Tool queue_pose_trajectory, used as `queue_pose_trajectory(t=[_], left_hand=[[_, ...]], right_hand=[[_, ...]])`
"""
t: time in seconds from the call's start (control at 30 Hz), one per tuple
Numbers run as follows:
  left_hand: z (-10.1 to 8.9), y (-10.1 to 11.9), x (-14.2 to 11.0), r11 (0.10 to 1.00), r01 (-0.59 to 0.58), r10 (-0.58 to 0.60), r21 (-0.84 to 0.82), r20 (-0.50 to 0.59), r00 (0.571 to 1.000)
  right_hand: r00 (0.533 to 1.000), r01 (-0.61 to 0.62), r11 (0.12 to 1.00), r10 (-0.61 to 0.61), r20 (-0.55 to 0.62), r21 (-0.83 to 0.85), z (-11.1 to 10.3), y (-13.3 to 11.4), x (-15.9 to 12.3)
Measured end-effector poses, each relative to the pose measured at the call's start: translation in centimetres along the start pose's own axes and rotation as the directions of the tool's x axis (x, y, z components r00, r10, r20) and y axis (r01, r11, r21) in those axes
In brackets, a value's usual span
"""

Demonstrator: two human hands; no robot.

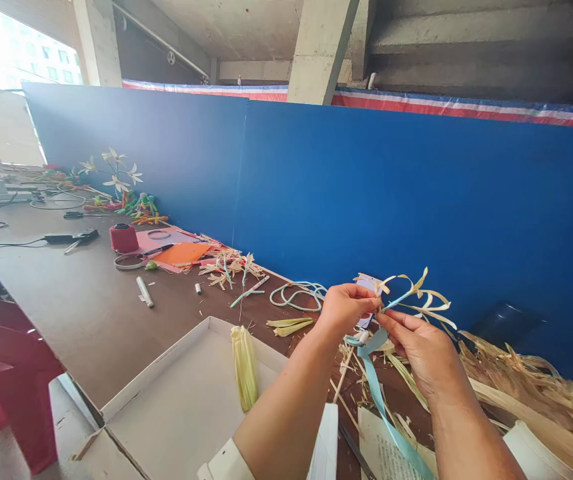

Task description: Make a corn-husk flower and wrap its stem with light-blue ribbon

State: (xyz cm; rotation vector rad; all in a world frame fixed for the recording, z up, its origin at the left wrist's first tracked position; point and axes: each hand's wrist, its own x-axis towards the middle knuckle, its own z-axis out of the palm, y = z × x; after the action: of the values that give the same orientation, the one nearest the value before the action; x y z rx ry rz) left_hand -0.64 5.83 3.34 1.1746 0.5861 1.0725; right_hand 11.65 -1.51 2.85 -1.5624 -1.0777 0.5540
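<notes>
Both hands meet over the right part of the table at a corn-husk flower (431, 308) whose thin stem is wrapped in light-blue tape. My left hand (349, 308) is closed in a pinch at the stem's lower end; a pale husk piece shows just above its fingertips. My right hand (419, 343) pinches the stem beside it, thumb and forefinger together. From below the fingers a long strip of light-blue tape (377, 387) hangs down toward a printed sheet (373, 437). The exact spot where the fingertips press is partly hidden.
A white shallow box (166, 407) with a yellow-green husk (245, 367) in it lies left of my arms. Dried husks (531, 387) pile up at right. Coiled pale-blue cord (296, 297), finished husk flowers (236, 267) and orange paper (183, 255) lie along the blue partition (406, 200).
</notes>
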Motion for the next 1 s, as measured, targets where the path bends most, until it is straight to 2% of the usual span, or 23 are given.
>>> queue_pose_trajectory(t=[0.3, 0.57, 0.77, 1.0], left_hand=[[0.25, -0.07, 0.03, 1.000, -0.014, 0.015, 0.027, -0.040, 0.999], [0.36, -0.24, 0.05, 0.999, -0.042, 0.043, 0.024, -0.030, 0.999], [0.37, -0.31, 0.13, 0.999, -0.046, 0.046, 0.018, -0.023, 0.999], [0.55, -0.34, 0.20, 0.998, -0.047, 0.049, 0.037, -0.039, 0.998]], right_hand=[[0.995, 0.083, 0.993, -0.086, -0.044, -0.080, -0.01, -0.04, 0.02], [0.998, 0.060, 0.995, -0.061, -0.015, -0.085, -0.12, 0.23, 0.05], [0.999, -0.013, 1.000, 0.013, 0.033, 0.004, -0.05, 0.11, -0.07], [0.998, 0.061, 0.997, -0.060, 0.023, -0.048, -0.11, -0.19, -0.24]])
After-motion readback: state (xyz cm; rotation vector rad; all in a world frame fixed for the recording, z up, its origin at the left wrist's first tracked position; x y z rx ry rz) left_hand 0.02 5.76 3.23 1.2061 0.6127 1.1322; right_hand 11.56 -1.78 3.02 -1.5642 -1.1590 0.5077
